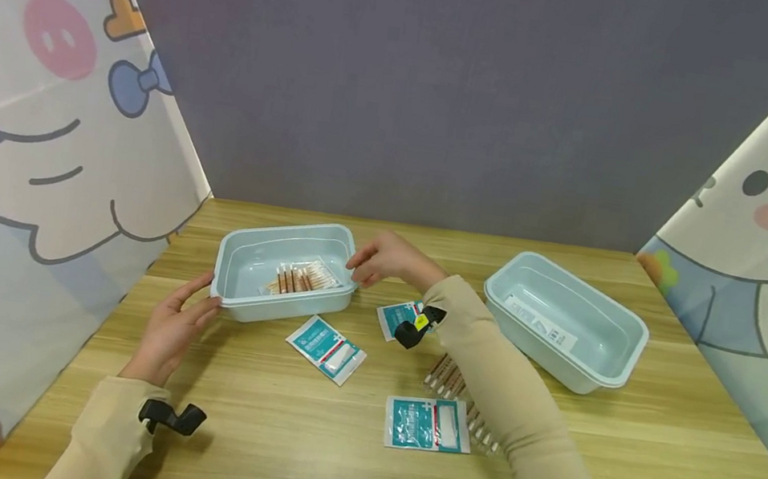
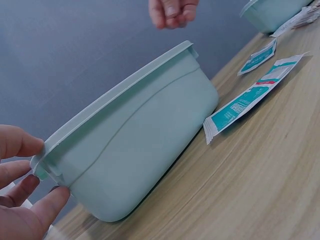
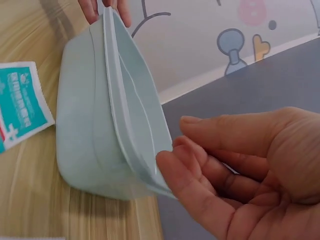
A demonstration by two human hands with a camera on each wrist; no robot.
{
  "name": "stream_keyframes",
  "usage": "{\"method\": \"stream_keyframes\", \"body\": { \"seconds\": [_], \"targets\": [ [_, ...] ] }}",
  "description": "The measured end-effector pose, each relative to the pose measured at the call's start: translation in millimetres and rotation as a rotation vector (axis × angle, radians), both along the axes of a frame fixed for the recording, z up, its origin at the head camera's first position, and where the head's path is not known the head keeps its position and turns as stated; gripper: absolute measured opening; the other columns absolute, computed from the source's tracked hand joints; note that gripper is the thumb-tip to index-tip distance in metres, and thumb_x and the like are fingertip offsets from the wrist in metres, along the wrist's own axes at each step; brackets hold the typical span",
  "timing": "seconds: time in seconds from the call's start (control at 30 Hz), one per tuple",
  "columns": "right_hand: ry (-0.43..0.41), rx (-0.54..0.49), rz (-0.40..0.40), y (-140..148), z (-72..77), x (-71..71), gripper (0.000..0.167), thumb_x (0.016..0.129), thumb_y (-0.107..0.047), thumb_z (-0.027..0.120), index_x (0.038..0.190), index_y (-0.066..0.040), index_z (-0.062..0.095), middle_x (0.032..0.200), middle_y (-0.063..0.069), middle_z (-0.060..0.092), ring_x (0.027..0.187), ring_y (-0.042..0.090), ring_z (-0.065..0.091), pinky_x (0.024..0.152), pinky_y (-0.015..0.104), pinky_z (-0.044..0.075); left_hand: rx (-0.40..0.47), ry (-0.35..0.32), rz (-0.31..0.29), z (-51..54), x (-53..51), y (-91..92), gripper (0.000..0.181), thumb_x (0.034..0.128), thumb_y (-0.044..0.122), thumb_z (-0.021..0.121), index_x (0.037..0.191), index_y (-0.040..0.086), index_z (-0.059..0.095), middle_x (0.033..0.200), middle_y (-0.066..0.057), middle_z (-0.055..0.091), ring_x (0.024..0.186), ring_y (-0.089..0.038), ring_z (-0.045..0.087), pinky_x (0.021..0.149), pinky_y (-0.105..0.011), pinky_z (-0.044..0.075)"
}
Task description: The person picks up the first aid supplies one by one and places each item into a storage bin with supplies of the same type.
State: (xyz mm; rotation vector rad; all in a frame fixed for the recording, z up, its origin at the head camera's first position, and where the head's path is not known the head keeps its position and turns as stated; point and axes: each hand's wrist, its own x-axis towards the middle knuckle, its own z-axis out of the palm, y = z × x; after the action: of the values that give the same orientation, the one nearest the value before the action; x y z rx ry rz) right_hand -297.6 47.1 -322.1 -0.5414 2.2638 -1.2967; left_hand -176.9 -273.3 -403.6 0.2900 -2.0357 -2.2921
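Note:
A pale blue-green bin (image 1: 287,309) stands at the left, with several wrapped cotton swabs (image 1: 297,279) inside. The left hand (image 1: 170,329) grips its left corner; in the left wrist view, fingers and thumb of that hand (image 2: 25,182) lie around the rim end of the bin (image 2: 135,135). At the bin's right end hovers the right hand (image 1: 384,260), fingers loosely bent. Seen in the right wrist view, this hand (image 3: 245,175) holds nothing, its fingertips close to the rim of the bin (image 3: 117,95). The swabs are hidden in both wrist views.
A second bin (image 1: 562,328) with a white label inside stands at the right. Between the bins lie teal-and-white packets (image 1: 326,348), (image 1: 428,424), (image 1: 395,318) and more wrapped swabs (image 1: 446,377), partly under the right forearm. A grey wall rises behind the wooden table (image 1: 256,433).

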Motion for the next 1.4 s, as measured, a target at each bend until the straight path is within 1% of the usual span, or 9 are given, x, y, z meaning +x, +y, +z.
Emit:
{"method": "stream_keyframes", "body": {
  "seconds": [0.13, 0.33, 0.47, 0.53, 0.67, 0.87, 0.97, 1.2, 1.4],
  "targets": [
    [0.002, 0.019, 0.023, 18, -3.3, 5.3, 0.022, 0.085, 0.011, 0.068, 0.107, 0.015, 0.069, 0.094, 0.021, 0.072, 0.066, 0.013, 0.063, 0.073, 0.033, 0.063, 0.025, -0.005, 0.014, -0.3, 0.6, 0.0, 0.065, 0.1004, 0.005, 0.059, 0.156, -0.001, 0.025, 0.164, -0.014, 0.006, 0.103, 0.005, 0.060, 0.093, -0.011, 0.049],
    [-0.011, 0.024, 0.038, 43, -8.8, 13.1, 0.025, 0.084, 0.009, 0.069, 0.108, 0.017, 0.068, 0.084, 0.011, 0.073, 0.066, 0.014, 0.066, 0.074, 0.037, 0.063, 0.040, 0.019, -0.016, -0.2, 2.8, -1.7, 0.066, 0.1011, 0.004, 0.057, 0.156, -0.002, 0.022, 0.164, -0.015, 0.004, 0.105, 0.003, 0.060, 0.094, -0.012, 0.049],
    [0.015, 0.064, 0.062, 58, -11.4, 18.5, 0.026, 0.085, 0.006, 0.070, 0.109, 0.015, 0.069, 0.085, 0.011, 0.074, 0.074, 0.022, 0.070, 0.074, 0.037, 0.063, 0.049, 0.034, -0.031, -0.2, 3.3, -2.6, 0.066, 0.1014, 0.003, 0.056, 0.157, -0.002, 0.021, 0.164, -0.016, 0.002, 0.107, 0.003, 0.060, 0.095, -0.013, 0.049],
    [0.029, 0.101, 0.081, 66, -13.9, 21.6, 0.026, 0.085, 0.004, 0.071, 0.109, 0.014, 0.069, 0.085, 0.009, 0.074, 0.074, 0.021, 0.070, 0.072, 0.035, 0.063, 0.046, 0.033, -0.032, -0.1, 3.4, -3.1, 0.066, 0.1014, 0.004, 0.056, 0.157, -0.002, 0.021, 0.164, -0.016, 0.002, 0.107, 0.003, 0.060, 0.095, -0.013, 0.049],
    [0.026, 0.147, 0.105, 81, -21.9, 29.1, 0.027, 0.084, 0.002, 0.071, 0.109, 0.014, 0.069, 0.082, 0.005, 0.073, 0.068, 0.014, 0.064, 0.074, 0.042, 0.061, 0.042, 0.023, -0.030, 0.5, 3.6, -4.2, 0.066, 0.1015, 0.004, 0.056, 0.157, -0.001, 0.021, 0.164, -0.015, 0.002, 0.106, 0.003, 0.060, 0.096, -0.013, 0.048],
    [0.036, 0.152, 0.133, 104, -37.7, 40.3, 0.024, 0.082, 0.003, 0.071, 0.104, 0.013, 0.071, 0.081, 0.006, 0.072, 0.070, 0.010, 0.061, 0.068, 0.031, 0.059, 0.027, 0.018, -0.025, 0.9, 4.9, -5.1, 0.066, 0.1016, 0.004, 0.056, 0.157, -0.001, 0.021, 0.164, -0.016, 0.002, 0.105, 0.003, 0.060, 0.096, -0.013, 0.048],
    [0.030, 0.154, 0.133, 113, -44.4, 46.4, 0.023, 0.080, 0.004, 0.072, 0.101, 0.013, 0.071, 0.080, 0.006, 0.071, 0.068, 0.008, 0.060, 0.065, 0.030, 0.058, 0.023, 0.028, -0.026, 0.4, 5.1, -4.8, 0.065, 0.1017, 0.004, 0.056, 0.157, -0.002, 0.021, 0.164, -0.016, 0.002, 0.106, 0.003, 0.060, 0.096, -0.013, 0.048],
    [0.009, 0.136, 0.117, 136, -57.9, 56.9, 0.023, 0.078, 0.008, 0.075, 0.099, 0.013, 0.070, 0.079, 0.006, 0.070, 0.065, 0.012, 0.064, 0.066, 0.043, 0.063, 0.026, 0.037, -0.024, -0.2, 5.8, -4.7, 0.065, 0.1016, 0.003, 0.056, 0.156, -0.002, 0.021, 0.164, -0.017, 0.002, 0.106, 0.002, 0.060, 0.096, -0.013, 0.049],
    [0.039, 0.124, 0.076, 148, -64.2, 58.8, 0.025, 0.077, 0.010, 0.075, 0.101, 0.015, 0.069, 0.085, 0.012, 0.071, 0.073, 0.015, 0.066, 0.067, 0.038, 0.063, 0.031, 0.038, -0.021, 0.2, 5.2, -4.2, 0.065, 0.1014, 0.003, 0.056, 0.156, -0.002, 0.022, 0.164, -0.017, 0.002, 0.106, 0.002, 0.060, 0.096, -0.013, 0.049]
  ]
}}
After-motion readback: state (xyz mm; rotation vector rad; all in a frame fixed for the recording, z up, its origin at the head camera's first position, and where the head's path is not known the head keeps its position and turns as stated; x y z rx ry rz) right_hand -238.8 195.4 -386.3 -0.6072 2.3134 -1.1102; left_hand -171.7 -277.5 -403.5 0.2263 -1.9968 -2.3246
